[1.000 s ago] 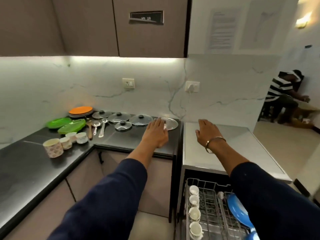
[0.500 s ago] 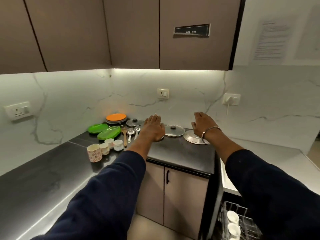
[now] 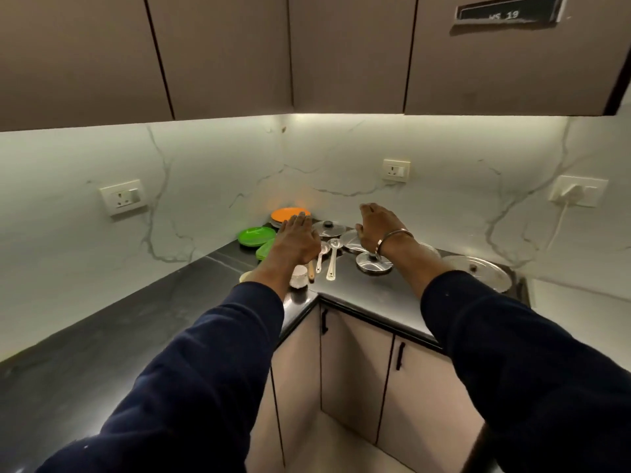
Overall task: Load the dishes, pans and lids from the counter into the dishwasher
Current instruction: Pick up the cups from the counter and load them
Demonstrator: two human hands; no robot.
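Room: a kitchen corner, brown wall cabinets (image 3: 239, 52) overhead with a strip of light under them, one door bearing a small dark label (image 3: 508, 10) reading "WS 19".
Wall: white marble-look backsplash (image 3: 205, 186) with grey veins, three sockets (image 3: 123, 198) set into it; the far right one has a white plug and cord.
Counter: a dark, glossy L-shaped counter (image 3: 102, 332) wrapping the corner, beige base cabinets (image 3: 355, 377) with black handles below.
Plates: an orange plate (image 3: 286, 213) on a short stack right in the corner; green plates (image 3: 254, 236) just in front and left of it.
Lids: a large steel lid (image 3: 478, 271) lies flat at the right end; smaller glass and steel lids (image 3: 372, 263) with knobs crowd between it and the plates.
Utensils: two steel ladles (image 3: 332, 259) and a wooden-handled tool lie side by side near the counter's inner corner.
Cups: small pale cups (image 3: 299, 276) beside the left wrist, mostly hidden by it.
Left hand (image 3: 296, 242): flat, fingers straight, holding nothing, above the green plates, reaching toward the orange one.
Right hand (image 3: 377, 225): fingers loosely extended and empty, above the lids; a metal bangle (image 3: 392, 238) on the wrist.
Sleeves: dark navy sleeves (image 3: 191, 380) on both arms.
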